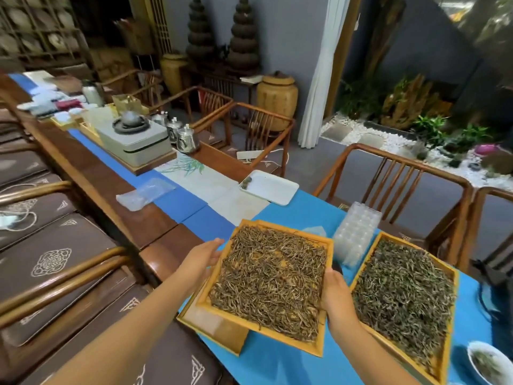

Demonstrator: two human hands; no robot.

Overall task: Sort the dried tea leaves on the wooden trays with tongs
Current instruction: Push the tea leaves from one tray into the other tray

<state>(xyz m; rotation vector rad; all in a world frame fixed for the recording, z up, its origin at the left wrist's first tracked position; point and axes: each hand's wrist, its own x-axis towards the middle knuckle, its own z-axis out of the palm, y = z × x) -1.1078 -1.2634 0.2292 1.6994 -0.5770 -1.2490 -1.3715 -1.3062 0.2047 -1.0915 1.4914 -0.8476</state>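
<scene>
The wooden tray has a yellow-orange rim and carries brown-gold tea leaves; the second tray, same yellow rim, carries darker leaves — green-grey flecked with pale strands. The table cloth is bright blue. A small dish is white. The seat cushions are brown — printed with pale knot motifs.

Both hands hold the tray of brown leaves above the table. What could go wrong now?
1. The held tray looks tilted and heaped; leaves may spill.
2. It overlaps an empty tray below; setting it down may knock that.
3. The right hand is close to the greener tray; leaves could mix.
</scene>
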